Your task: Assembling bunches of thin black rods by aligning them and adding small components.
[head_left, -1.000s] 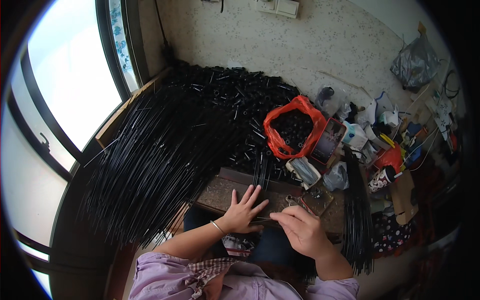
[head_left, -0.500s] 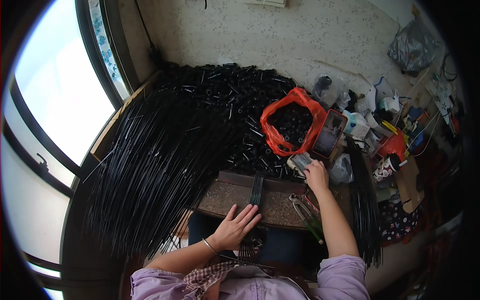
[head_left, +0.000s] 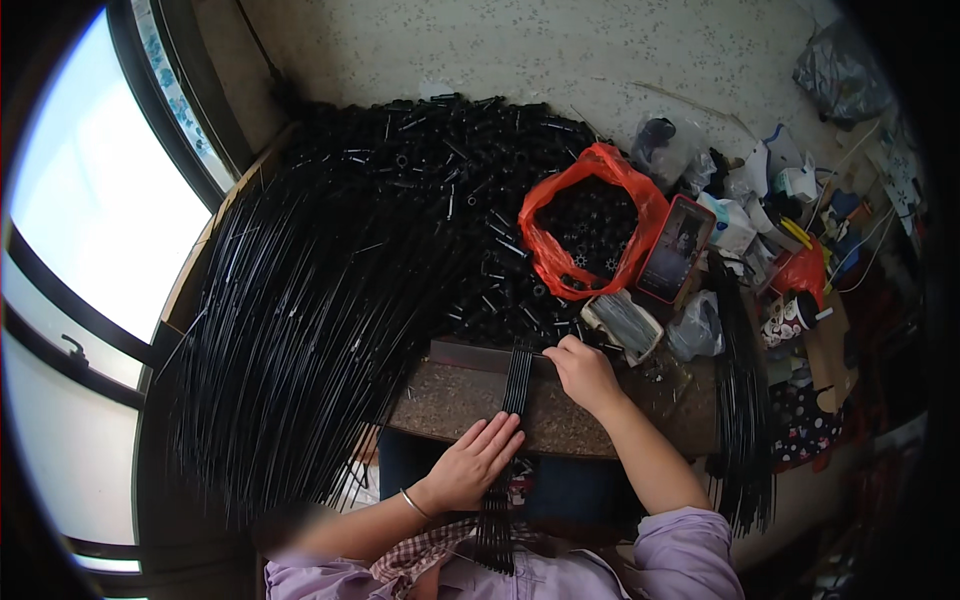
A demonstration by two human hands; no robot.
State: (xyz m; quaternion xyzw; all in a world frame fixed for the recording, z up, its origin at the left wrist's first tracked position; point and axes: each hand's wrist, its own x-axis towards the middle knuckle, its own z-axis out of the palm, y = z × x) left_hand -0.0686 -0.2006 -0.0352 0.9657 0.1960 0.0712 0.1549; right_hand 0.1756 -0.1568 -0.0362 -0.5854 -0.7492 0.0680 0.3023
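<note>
A narrow row of thin black rods [head_left: 517, 385] lies side by side across the brown speckled board [head_left: 450, 400], their near ends fanning out over my lap. My left hand [head_left: 468, 462] rests palm down, fingers stretched, with its fingertips on the rods. At their far ends, by an upright dark strip [head_left: 465, 355], my right hand [head_left: 585, 378] is closed in a pinch. What sits between its fingertips is too small to make out. Just beyond it lies an open whitish packet [head_left: 625, 322] of thin grey pieces.
A big sheaf of black rods [head_left: 290, 350] covers the left. Short black tubes [head_left: 430, 150] are heaped behind. A red plastic bag [head_left: 540, 250] holds small black parts, beside a phone [head_left: 676, 248]. More rods [head_left: 742, 420] hang at the right, near a patterned cup [head_left: 788, 318] and clutter.
My right hand has left the packet and come left to the rods' far ends. My left hand stays on the rods. The green-handled pliers seen earlier are out of sight, and the view has shifted slightly.
</note>
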